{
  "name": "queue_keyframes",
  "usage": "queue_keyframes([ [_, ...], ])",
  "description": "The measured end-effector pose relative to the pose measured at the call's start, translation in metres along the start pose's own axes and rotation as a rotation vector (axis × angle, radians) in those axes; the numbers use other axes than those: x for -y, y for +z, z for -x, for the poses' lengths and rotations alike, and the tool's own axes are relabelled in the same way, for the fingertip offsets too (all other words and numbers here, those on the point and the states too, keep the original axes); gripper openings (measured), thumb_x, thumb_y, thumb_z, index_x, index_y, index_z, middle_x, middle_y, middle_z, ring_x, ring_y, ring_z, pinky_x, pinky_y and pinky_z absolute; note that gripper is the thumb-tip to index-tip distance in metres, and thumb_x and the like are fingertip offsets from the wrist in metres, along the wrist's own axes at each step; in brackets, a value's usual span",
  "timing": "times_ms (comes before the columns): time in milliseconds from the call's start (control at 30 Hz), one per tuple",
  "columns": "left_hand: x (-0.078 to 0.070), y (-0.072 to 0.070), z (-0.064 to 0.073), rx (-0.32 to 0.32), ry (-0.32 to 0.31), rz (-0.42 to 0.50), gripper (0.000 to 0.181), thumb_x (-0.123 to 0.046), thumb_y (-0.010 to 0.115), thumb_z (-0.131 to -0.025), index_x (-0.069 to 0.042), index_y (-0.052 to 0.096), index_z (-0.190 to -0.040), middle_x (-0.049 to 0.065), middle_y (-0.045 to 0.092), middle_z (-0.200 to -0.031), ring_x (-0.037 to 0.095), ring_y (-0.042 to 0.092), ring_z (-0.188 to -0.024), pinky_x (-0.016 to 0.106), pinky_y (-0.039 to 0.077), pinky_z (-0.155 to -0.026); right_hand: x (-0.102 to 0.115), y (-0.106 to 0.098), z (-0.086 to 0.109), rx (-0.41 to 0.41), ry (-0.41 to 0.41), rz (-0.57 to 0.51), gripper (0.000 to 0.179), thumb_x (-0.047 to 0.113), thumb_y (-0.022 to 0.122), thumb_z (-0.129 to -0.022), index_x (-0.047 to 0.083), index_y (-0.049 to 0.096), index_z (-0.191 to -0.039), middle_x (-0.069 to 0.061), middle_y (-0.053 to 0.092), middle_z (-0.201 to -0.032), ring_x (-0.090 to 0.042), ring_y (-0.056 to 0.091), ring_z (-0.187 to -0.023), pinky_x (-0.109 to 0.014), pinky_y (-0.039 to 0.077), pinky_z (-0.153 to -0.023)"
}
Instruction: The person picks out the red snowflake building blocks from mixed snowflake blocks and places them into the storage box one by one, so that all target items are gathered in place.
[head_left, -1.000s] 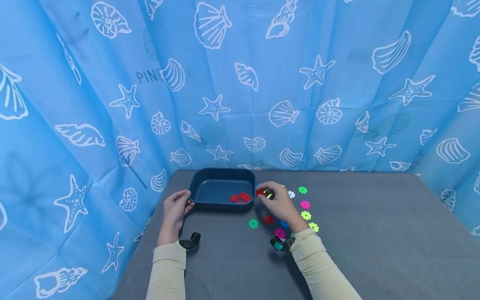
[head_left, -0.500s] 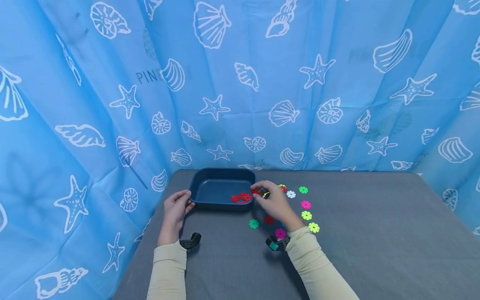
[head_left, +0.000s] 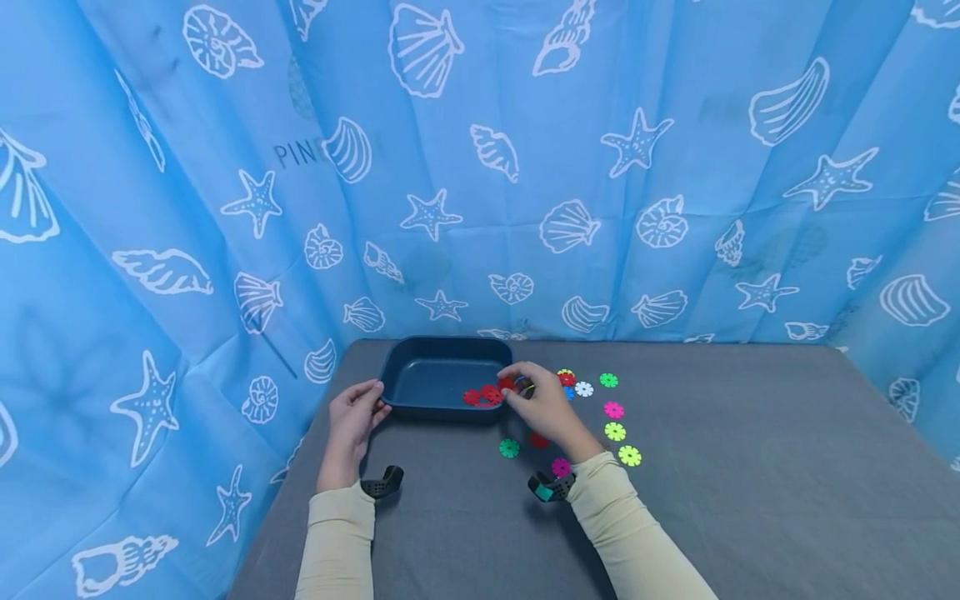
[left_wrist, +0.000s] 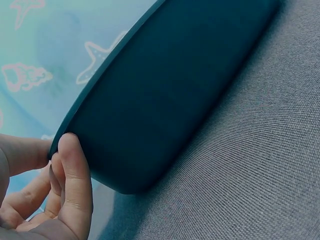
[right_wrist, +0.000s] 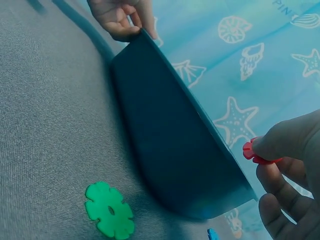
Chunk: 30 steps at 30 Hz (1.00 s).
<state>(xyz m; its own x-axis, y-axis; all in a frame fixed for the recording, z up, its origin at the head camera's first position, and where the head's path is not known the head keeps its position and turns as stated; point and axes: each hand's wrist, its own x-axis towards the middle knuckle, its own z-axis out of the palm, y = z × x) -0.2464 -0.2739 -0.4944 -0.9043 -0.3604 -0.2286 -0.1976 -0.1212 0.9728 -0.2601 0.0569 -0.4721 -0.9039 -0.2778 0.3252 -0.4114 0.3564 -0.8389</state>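
Head view: one red disc (head_left: 507,386), judged light, stiff and best taken by its edge, is pinched in the curled right hand (head_left: 543,406) at the right rim of the blue tray (head_left: 435,412), whose left end is gripped by the left hand (head_left: 352,414).

- Left sleeve (head_left: 337,542): long, plain, pale cream, fairly snug along the forearm, its cuff (head_left: 341,498) ending at the wrist.
- Right sleeve (head_left: 637,533): the same plain cream cloth, with soft creases across the forearm near the cuff.
- Left mount (head_left: 383,482): black, worn at the wrist, bent in outline, one part pierced with small holes.
- Right mount (head_left: 560,485): black and pierced likewise, with a green patch (head_left: 543,493).
- Left fingers (left_wrist: 76,180) and right fingers (right_wrist: 281,186): bare.
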Motion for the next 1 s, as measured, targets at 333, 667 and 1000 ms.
queue_keyframes([
  [333,0.0020,-0.0004,-0.0009,0.003,0.011,-0.001,0.040,-0.029,0.065,-0.108,-0.005,0.061,-0.140,0.010,0.060,-0.123,0.019,0.061,-0.102,0.023,0.064,-0.085,0.0011,0.0073,-0.0027,0.014,0.009,0.012,0.022,0.003,0.074,-0.098,0.011,0.075,-0.118,-0.008,0.072,-0.117,-0.019,0.064,-0.089,-0.030,0.060,-0.080],
  [667,0.0008,-0.0015,-0.0010,0.010,0.009,-0.004,0.042,-0.031,0.064,-0.109,-0.006,0.060,-0.141,0.011,0.058,-0.126,0.021,0.059,-0.106,0.022,0.064,-0.087,-0.0010,0.0107,-0.0045,0.027,0.012,0.015,0.022,0.004,0.074,-0.098,0.012,0.075,-0.119,-0.008,0.072,-0.116,-0.017,0.063,-0.088,-0.029,0.059,-0.078],
  [1000,0.0008,-0.0019,-0.0008,0.007,0.003,-0.009,0.042,-0.031,0.064,-0.108,-0.006,0.060,-0.141,0.011,0.058,-0.127,0.020,0.060,-0.107,0.022,0.064,-0.087,0.0006,0.0099,-0.0032,0.041,0.011,-0.002,0.021,0.004,0.072,-0.099,0.011,0.074,-0.118,-0.014,0.071,-0.113,-0.017,0.066,-0.088,-0.031,0.059,-0.079],
])
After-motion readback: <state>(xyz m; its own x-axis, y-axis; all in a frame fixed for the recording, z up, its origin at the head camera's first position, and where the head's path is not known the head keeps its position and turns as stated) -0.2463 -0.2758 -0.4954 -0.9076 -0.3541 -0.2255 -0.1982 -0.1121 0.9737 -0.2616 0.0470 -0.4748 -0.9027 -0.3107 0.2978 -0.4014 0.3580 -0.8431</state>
